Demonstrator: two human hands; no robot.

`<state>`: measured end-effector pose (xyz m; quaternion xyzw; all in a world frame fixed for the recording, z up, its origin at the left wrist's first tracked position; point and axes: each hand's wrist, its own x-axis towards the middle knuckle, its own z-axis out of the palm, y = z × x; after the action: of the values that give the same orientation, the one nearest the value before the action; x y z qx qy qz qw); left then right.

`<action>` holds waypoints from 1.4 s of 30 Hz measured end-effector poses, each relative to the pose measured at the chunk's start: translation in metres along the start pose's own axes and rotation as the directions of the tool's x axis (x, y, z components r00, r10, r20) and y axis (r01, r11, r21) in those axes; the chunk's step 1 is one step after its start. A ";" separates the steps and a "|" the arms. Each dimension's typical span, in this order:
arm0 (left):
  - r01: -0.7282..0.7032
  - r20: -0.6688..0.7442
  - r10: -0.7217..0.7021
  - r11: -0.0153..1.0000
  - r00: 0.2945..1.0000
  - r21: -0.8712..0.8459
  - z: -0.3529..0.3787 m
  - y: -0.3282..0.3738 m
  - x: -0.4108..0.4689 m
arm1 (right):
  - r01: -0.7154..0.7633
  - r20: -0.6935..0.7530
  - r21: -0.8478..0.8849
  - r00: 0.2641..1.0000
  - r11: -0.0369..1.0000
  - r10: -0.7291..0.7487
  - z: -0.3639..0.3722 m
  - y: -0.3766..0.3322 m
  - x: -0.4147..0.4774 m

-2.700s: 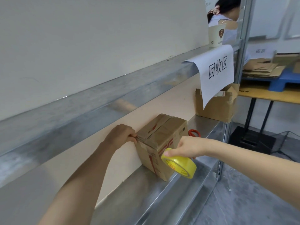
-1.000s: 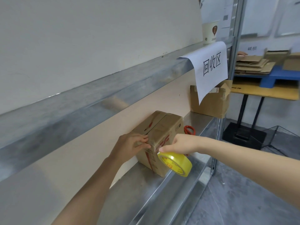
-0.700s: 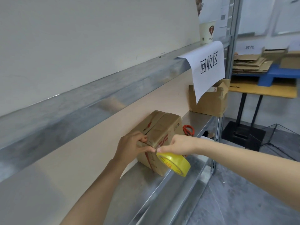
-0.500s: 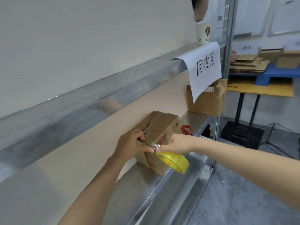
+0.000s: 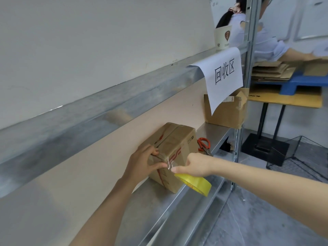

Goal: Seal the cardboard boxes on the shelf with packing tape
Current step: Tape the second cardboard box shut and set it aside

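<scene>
A small cardboard box (image 5: 177, 141) with red print sits on the metal shelf (image 5: 159, 206), its top flaps closed and a clear strip of tape running along the seam. My left hand (image 5: 142, 162) presses on the box's near top edge, thumb and fingers pinching the tape there. My right hand (image 5: 195, 165) holds a yellow roll of packing tape (image 5: 195, 183) just in front of the box's near side. A short stretch of clear tape (image 5: 169, 165) spans between the two hands. A second, open cardboard box (image 5: 225, 112) stands further along the shelf.
Red-handled scissors (image 5: 204, 144) lie on the shelf behind the box. A paper sign (image 5: 223, 75) hangs from the upper shelf, with a paper cup (image 5: 222, 38) above it. Another person works at a table with flattened cardboard (image 5: 273, 71) at the right. A wire basket (image 5: 300, 153) stands on the floor.
My left hand slid from the box's back corner to its near top edge. My right hand brought the roll up close, and a short stretch of tape now spans between the hands.
</scene>
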<state>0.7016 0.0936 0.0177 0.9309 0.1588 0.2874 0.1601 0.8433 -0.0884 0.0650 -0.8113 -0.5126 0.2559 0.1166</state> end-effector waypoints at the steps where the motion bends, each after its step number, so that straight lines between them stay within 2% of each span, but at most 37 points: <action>1: 0.012 0.023 -0.012 1.000 1.000 -0.010 -0.001 0.000 0.000 | 0.002 0.007 -0.003 1.000 1.000 -0.002 0.001 0.000 0.001; 5: 0.056 0.056 -0.048 0.986 0.997 -0.155 -0.005 -0.001 -0.007 | -0.021 0.077 0.079 0.997 0.997 0.015 0.005 0.009 0.008; 6: 0.088 0.015 -0.087 0.974 0.996 -0.210 -0.002 0.000 -0.013 | -0.025 0.109 0.100 0.994 0.995 0.014 0.007 0.011 0.010; 8: 0.216 -0.102 -0.261 0.920 0.960 -0.326 0.004 0.009 -0.028 | -0.014 0.154 0.141 0.988 0.990 -0.007 0.008 0.013 0.014; 9: 0.293 -0.154 -0.376 0.872 0.914 -0.393 0.007 0.017 -0.033 | -0.006 0.165 0.161 0.986 0.987 -0.021 0.008 0.014 0.016; 11: 0.428 -0.235 -0.588 0.759 0.774 -0.490 0.015 0.038 -0.040 | 0.015 0.185 0.191 0.981 0.981 -0.051 0.007 0.016 0.021; 13: 0.539 -0.275 -0.720 0.671 0.637 -0.509 0.028 0.062 -0.045 | 0.045 0.208 0.200 0.974 0.979 -0.087 0.005 0.019 0.027; 16: 0.674 -0.107 -0.851 0.478 0.514 -0.563 0.059 0.094 -0.050 | 0.103 0.240 0.212 0.958 0.972 -0.154 -0.001 0.027 0.036; 18: 0.682 0.028 -0.885 0.337 0.464 -0.649 0.081 0.116 -0.048 | 0.146 0.266 0.218 0.942 0.965 -0.203 -0.006 0.031 0.040; 19: 0.659 0.082 -0.905 0.240 0.417 -0.713 0.088 0.126 -0.043 | 0.169 0.279 0.213 0.934 0.962 -0.225 -0.008 0.032 0.042; 21: 0.525 0.159 -0.935 0.034 0.317 -0.850 0.095 0.143 -0.029 | 0.216 0.288 0.203 0.919 0.955 -0.269 -0.013 0.037 0.045; 22: 0.467 0.151 -0.950 -0.006 0.274 -0.884 0.097 0.145 -0.023 | 0.230 0.286 0.219 0.914 0.948 -0.288 -0.015 0.039 0.047; 24: 0.465 0.081 -0.974 0.028 0.213 -0.885 0.102 0.144 -0.015 | 0.226 0.279 0.275 0.911 0.934 -0.303 -0.021 0.048 0.051; 26: 0.505 0.011 -0.984 0.081 0.177 -0.859 0.108 0.145 -0.012 | 0.219 0.252 0.299 0.921 0.929 -0.298 -0.030 0.061 0.059; 29: 0.509 -0.034 -0.990 0.099 0.135 -0.855 0.115 0.151 -0.008 | 0.190 0.216 0.276 0.943 0.942 -0.253 -0.048 0.093 0.076; 32: 0.498 -0.055 -0.994 0.095 0.096 -0.862 0.118 0.154 -0.003 | 0.121 0.171 0.161 0.974 0.980 -0.149 -0.063 0.134 0.106; 35: 0.560 -0.084 -0.995 0.101 0.056 -0.823 0.120 0.147 -0.004 | 0.074 0.128 -0.034 0.989 0.997 -0.069 -0.068 0.156 0.135; 37: 0.571 -0.095 -0.995 0.097 0.034 -0.815 0.122 0.142 -0.006 | 0.089 0.118 -0.179 0.991 0.980 -0.068 -0.068 0.158 0.144; 42: 0.580 -0.126 -0.992 0.108 0.010 -0.807 0.121 0.144 -0.004 | 0.183 0.177 -0.328 0.976 0.927 -0.130 -0.062 0.162 0.174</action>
<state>0.7992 -0.0618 -0.0233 0.3605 0.6413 0.4720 0.4858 1.0610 -0.0013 -0.0075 -0.7538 -0.6198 0.2136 -0.0456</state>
